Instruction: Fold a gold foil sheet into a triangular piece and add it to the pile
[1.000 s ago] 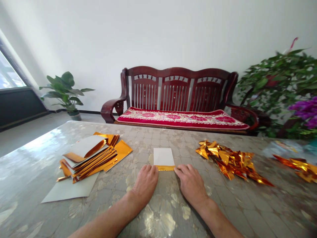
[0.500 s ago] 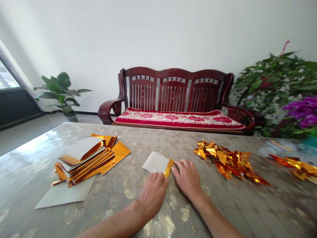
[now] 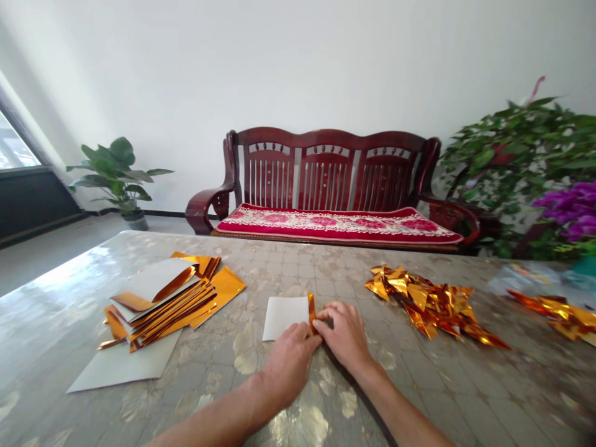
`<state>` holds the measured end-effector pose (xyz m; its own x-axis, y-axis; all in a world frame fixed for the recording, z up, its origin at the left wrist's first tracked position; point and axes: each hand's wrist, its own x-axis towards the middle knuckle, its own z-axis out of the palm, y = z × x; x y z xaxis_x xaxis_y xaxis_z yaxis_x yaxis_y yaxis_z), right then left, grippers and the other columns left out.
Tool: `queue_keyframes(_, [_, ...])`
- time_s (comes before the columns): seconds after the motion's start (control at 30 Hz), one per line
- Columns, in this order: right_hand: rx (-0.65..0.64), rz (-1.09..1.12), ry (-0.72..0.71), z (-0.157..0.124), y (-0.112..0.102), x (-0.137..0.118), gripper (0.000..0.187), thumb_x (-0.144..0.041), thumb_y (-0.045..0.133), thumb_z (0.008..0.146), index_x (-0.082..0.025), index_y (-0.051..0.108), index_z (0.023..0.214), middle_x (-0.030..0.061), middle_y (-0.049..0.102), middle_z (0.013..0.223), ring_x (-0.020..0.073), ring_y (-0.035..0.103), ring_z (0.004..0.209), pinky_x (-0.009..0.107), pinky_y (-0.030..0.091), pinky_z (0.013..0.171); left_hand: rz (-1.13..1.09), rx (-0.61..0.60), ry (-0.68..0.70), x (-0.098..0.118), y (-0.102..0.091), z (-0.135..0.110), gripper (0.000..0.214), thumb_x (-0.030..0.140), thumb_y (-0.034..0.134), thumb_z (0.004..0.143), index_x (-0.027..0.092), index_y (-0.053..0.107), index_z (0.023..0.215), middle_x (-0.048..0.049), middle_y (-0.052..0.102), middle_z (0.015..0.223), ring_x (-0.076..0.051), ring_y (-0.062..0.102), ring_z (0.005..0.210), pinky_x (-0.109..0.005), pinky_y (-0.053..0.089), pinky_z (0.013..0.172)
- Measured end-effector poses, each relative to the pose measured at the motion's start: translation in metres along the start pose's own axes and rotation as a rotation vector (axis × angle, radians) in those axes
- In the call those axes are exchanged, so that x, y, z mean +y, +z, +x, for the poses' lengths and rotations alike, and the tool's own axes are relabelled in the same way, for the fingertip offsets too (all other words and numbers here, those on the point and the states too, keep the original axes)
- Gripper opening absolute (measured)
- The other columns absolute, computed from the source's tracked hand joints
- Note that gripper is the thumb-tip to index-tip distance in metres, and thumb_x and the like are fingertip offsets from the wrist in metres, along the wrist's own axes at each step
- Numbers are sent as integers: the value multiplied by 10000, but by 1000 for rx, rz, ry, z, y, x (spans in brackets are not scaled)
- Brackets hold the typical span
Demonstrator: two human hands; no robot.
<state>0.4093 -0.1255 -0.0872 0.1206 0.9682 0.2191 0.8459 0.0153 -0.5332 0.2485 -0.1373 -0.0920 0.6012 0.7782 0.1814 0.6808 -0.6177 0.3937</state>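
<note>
On my feed the sheet (image 3: 283,315) lies on the table (image 3: 214,338), gold strip (image 3: 311,305) pointing away — left hand (image 3: 291,357) touching its near end, right hand (image 3: 346,334) its right side; whether either pinches, I can't tell.

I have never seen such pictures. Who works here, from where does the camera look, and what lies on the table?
No machine here: a person works with two bare hands. A camera worn on the head looks forward and down. The left hand and right hand are at the gold strip along one edge of a white sheet on the table. Whether they pinch or press it, I cannot tell. At left lies a pile of gold and white sheets; at right, a heap of shiny gold pieces.
</note>
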Motion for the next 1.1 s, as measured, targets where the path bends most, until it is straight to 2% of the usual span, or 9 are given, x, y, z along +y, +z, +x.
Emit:
queue_keyframes(0.23, [-33,17,-3,-1,-1,-5,77,-302,706,783,-304,729,710,-5,675,1045,243,519,1055,373,345,879,-227,62,52,-3,5,3,347,35,437,880,203,729,965,-55,632,897,-185,573,898,-285,464,815])
queue_keyframes(0.4, [-25,6,-35,-2,2,-4,109,-250,691,780,-265,693,672,3,683,976,234,534,1004,349,363,853,-352,130,111,-6,5,3,365,5,452,834,220,741,895,-34,657,872,-161,603,886,-257,482,812])
queue_keyframes(0.47, [39,20,-78,-2,1,-4,92,-235,661,808,-244,674,718,15,686,936,225,548,966,339,379,845,-366,219,129,-8,2,2,349,16,454,851,218,734,902,-31,663,894,-142,613,876,-237,492,806])
queue_keyframes(0.53, [155,8,-160,-3,-2,-3,70,-214,616,845,-230,655,789,32,690,919,221,558,938,338,385,842,-316,355,160,-10,-4,0,337,52,450,899,227,718,1005,-41,662,973,-134,616,906,-231,496,819])
queue_keyframes(0.63, [323,-81,-337,-5,-11,-4,116,-191,551,894,-226,638,826,47,703,931,220,566,942,351,370,856,-143,571,243,-16,-15,-4,361,92,464,940,261,646,1201,-59,644,1119,-144,602,983,-252,489,869])
queue_keyframes(0.73, [408,-193,-503,-8,-20,-5,180,-158,525,910,-232,631,785,27,721,908,208,568,941,353,353,850,52,694,271,-23,-24,-7,399,139,538,936,309,584,1294,-60,621,1178,-153,593,953,-282,480,874])
queue_keyframes(0.9, [426,-287,-682,-13,-21,-5,185,-131,529,926,-233,636,813,3,729,899,194,569,946,346,347,844,227,631,219,-33,-29,-2,315,198,528,959,296,623,1243,-63,630,1091,-150,565,836,-281,476,789])
queue_keyframes(1.03, [401,-285,-735,-14,-19,-6,182,-132,538,936,-235,644,831,-3,737,947,184,573,990,338,348,881,223,508,213,-41,-29,4,254,185,463,984,247,683,1095,-50,653,959,-161,563,828,-271,468,745])
queue_keyframes(1.1, [409,-280,-735,-14,-20,-5,176,-139,545,938,-241,652,843,-9,743,976,182,578,1010,339,344,899,187,498,222,-44,-28,5,247,186,460,986,236,684,1077,-48,658,937,-159,569,829,-269,471,748])
